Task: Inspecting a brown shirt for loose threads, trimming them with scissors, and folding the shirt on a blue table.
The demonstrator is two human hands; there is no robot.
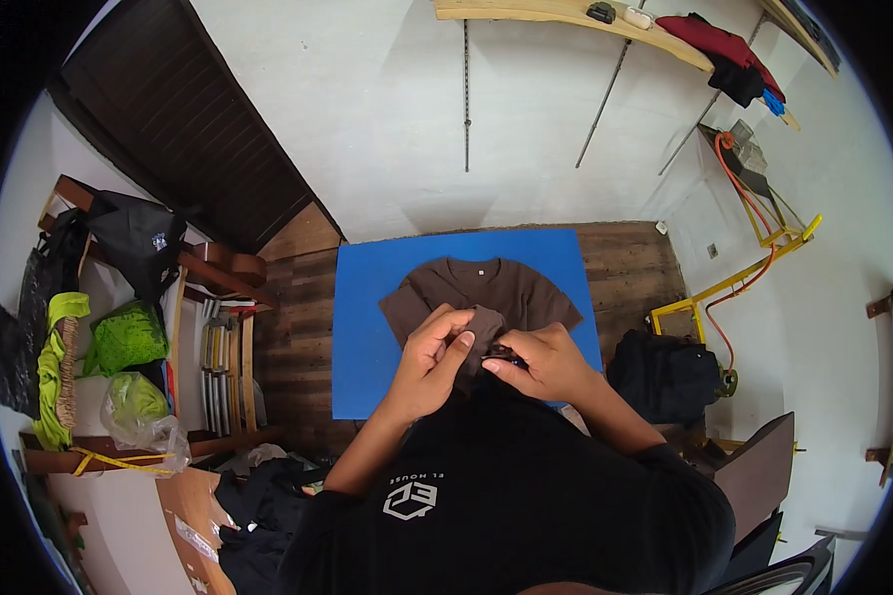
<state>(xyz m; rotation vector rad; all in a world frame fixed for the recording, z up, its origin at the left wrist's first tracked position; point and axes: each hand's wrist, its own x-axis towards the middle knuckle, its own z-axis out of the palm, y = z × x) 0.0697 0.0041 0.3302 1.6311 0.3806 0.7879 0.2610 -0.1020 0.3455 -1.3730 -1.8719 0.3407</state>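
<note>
A brown T-shirt lies on a blue tabletop, its neckline towards the wall and a small pale label inside the collar. My left hand pinches a raised fold of the shirt's near part between thumb and fingers. Close beside that fold, my right hand grips a small dark tool. The fingers cover most of it, so its exact kind cannot be told. Its tip is near the lifted cloth; whether it touches is unclear.
Left stands a wooden rack with bags and cloth, a guitar behind it. Dark garments lie at lower left. A dark bag and a yellow metal frame are to the right. A wooden shelf crosses the wall.
</note>
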